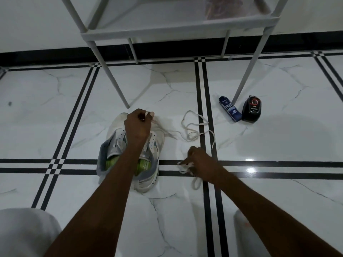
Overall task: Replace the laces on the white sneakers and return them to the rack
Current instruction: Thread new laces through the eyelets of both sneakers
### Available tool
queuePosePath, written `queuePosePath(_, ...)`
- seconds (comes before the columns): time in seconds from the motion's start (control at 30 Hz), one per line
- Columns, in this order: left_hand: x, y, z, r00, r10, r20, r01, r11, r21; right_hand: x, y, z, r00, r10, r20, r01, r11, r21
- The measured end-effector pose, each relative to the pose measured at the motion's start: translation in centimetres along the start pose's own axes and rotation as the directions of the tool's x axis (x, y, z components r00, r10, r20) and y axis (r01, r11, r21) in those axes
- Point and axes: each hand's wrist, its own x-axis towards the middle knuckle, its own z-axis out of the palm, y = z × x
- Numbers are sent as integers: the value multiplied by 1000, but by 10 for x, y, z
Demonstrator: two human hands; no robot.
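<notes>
White marble-look floor (65, 101), crossed by black double stripes. Left of centre, standing on it, toes pointed away: white sneakers (118, 145), pressed side by side, grey heel collars and green insoles showing, eyelets bare. Above their toes, left hand (138, 124), fingers curled, pinching a white lace end (147, 114) at the fingertips. Just right of the sneakers, loose on the floor: a long white lace (196, 127), looped and tangled over a black stripe. Nearer, right hand (199, 161), fingers curled round a bunch of white lace (183, 166), a loop dangling below. Behind, grey rack (178, 28), legs planted on the floor. Far right, by a rack leg: blue cleaner bottle (230, 111) lying flat, touching a black polish sponge (252, 108).
</notes>
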Motion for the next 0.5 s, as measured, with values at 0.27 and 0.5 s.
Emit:
queuePosePath(0.27, 6, -26, -13, 963, -258, 73, 256, 966, 36, -17, 53, -62, 972, 183, 149, -174, 982, -70)
queuePosePath(0.5, -18, -33, 3, 932, -304, 200, 311, 950, -7, 30, -4, -58, 956, 150, -254, -58, 941, 334)
